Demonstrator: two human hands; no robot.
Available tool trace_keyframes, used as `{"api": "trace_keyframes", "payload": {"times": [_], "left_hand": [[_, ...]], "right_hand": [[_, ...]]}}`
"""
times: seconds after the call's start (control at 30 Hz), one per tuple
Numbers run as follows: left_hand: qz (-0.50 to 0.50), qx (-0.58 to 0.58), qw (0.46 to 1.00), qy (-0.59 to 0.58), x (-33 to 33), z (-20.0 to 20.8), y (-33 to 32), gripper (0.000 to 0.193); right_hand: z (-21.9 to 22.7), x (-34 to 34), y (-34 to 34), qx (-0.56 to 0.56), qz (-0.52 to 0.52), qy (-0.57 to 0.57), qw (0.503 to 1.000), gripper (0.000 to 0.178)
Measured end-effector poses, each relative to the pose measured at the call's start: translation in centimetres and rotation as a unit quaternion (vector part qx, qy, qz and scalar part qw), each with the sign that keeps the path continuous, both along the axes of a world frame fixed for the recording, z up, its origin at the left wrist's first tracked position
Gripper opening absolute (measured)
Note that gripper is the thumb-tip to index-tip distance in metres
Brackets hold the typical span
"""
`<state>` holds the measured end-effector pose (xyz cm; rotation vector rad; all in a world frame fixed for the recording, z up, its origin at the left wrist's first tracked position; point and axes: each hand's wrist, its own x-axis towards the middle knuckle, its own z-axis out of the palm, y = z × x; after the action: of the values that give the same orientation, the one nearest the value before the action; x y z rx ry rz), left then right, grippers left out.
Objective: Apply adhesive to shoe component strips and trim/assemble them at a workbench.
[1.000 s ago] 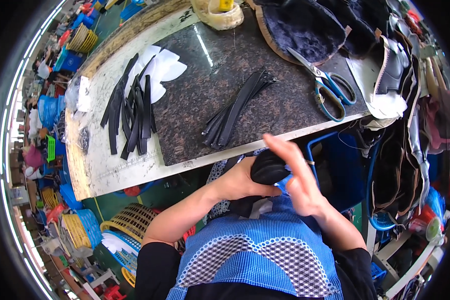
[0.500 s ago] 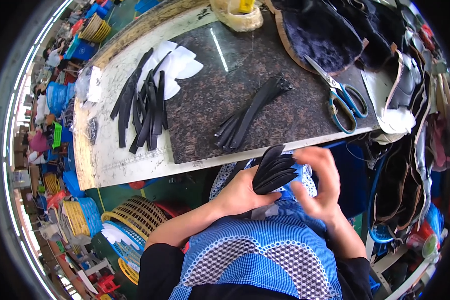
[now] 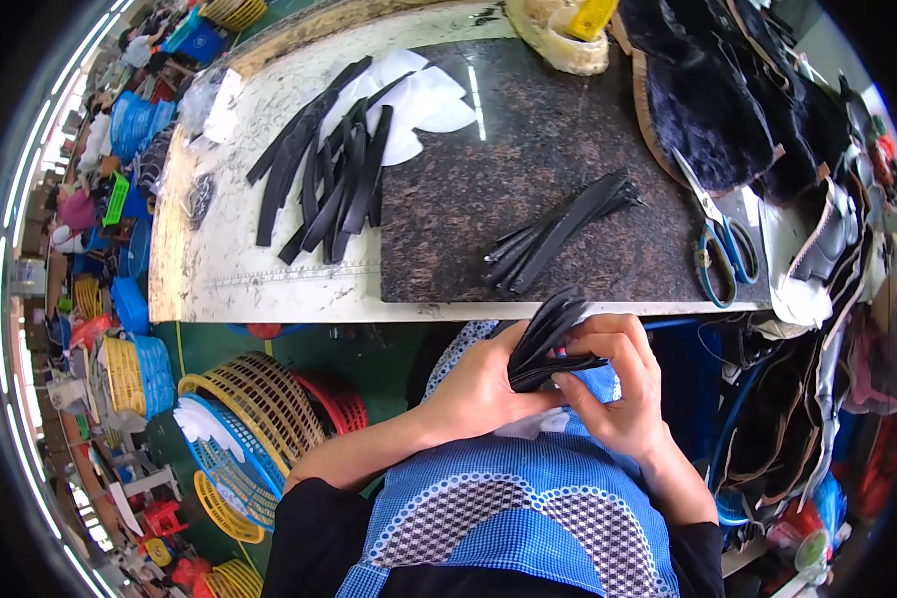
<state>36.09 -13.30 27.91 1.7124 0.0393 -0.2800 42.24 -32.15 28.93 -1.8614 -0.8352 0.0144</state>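
Granite slab (image 3: 568, 189), dark and speckled, set on a pale surface (image 3: 219, 269). Left of the slab: loose black strips (image 3: 329, 189) over white cut pieces (image 3: 419, 100). On the slab: a second bundle of black strips (image 3: 558, 234). Right of the slab: blue-handled scissors (image 3: 723, 249). Below the slab's front edge: left hand (image 3: 483, 384) and right hand (image 3: 618, 384), each grip closed around one folded stack of black strips (image 3: 548, 339).

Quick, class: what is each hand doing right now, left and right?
Left hand: closed on the bundle of black strips.
Right hand: closed on the same bundle, fingers curled over it.
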Motion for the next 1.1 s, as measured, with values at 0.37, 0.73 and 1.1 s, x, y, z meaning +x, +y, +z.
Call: {"api": "trace_keyframes", "payload": {"times": [0.37,0.73,1.1], "left_hand": [[0.104,-0.055,0.993,0.016,3.9,2.1,8.6,0.052],[0.252,0.436,0.750,-0.429,7.6,0.8,11.3,0.068],[-0.188,-0.187,0.939,0.219,3.0,-1.9,-2.6,0.023]], "right_hand": [[1.2,0.5,1.8,0.144,0.093,0.139,0.975,0.026],[2.2,1.9,-1.2,0.057,0.077,0.188,0.977,0.024],[0.7,1.8,-5.3,-0.027,0.017,0.125,0.992,0.060]]}}
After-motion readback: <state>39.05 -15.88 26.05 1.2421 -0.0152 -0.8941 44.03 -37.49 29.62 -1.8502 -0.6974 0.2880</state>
